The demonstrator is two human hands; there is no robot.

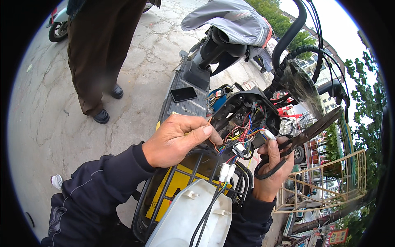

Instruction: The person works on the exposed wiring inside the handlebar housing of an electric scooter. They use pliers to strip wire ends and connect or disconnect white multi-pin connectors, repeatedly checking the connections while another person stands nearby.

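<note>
My left hand [183,140] pinches a thin orange wire [216,147] at the open front housing [269,107] of a scooter, among tangled coloured wires [242,131]. My right hand [275,166] holds large black-handled scissors [317,127], blades pointing up-right, with a white connector [268,133] between thumb and fingers. More white connectors [226,172] hang below the wires over a black metal basket [173,173] with a yellow item [162,189] inside. A pale plastic panel [185,218] lies in front, with dark cables across it.
A person in dark trousers [92,57] stands at left on cracked pavement. A phone [184,94] lies on the footboard, near a blue object [219,101]. A grey cover [230,20], handlebar cables [317,49], a mirror-like dark round part, and wooden frames [321,185] surround the work.
</note>
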